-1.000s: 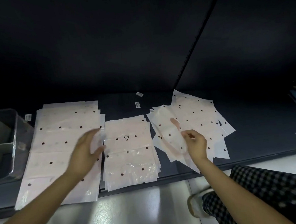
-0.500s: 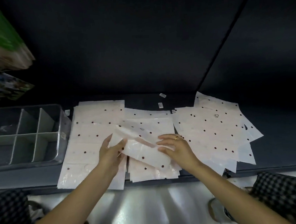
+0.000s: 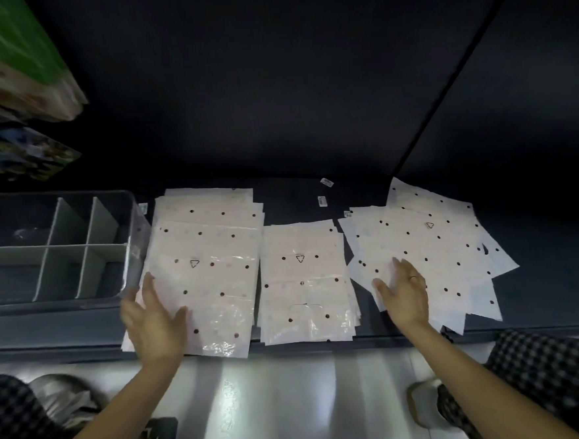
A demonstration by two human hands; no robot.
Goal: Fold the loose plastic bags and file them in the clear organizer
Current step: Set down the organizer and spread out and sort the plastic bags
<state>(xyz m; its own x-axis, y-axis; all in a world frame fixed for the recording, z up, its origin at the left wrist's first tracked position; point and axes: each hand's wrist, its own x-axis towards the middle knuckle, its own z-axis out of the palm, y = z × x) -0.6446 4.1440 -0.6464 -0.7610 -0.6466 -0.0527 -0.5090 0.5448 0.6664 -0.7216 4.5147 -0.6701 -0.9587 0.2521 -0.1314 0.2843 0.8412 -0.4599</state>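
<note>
Three groups of whitish plastic bags with dark dots lie on a dark shelf. A tall left stack (image 3: 212,259) sits beside the clear organizer (image 3: 131,251), which has grey dividers. A smaller middle stack (image 3: 303,287) lies next to it, and a fanned loose pile (image 3: 430,243) spreads at the right. My left hand (image 3: 153,321) rests flat with straight fingers on the lower left corner of the left stack. With its fingers spread, my right hand (image 3: 404,290) lies flat on the lower left part of the loose pile. Neither hand holds a bag.
Small white labels (image 3: 321,200) lie on the shelf behind the middle stack. Green and printed packages (image 3: 13,67) hang at the upper left. The shelf's front edge (image 3: 50,352) runs just below the stacks, with a pale floor and my checked trouser legs (image 3: 548,365) beneath.
Half a second ago both hands held a bag over the middle stack. That bag has been let go; my left hand moved left onto the left stack, my right hand right onto the loose pile.
</note>
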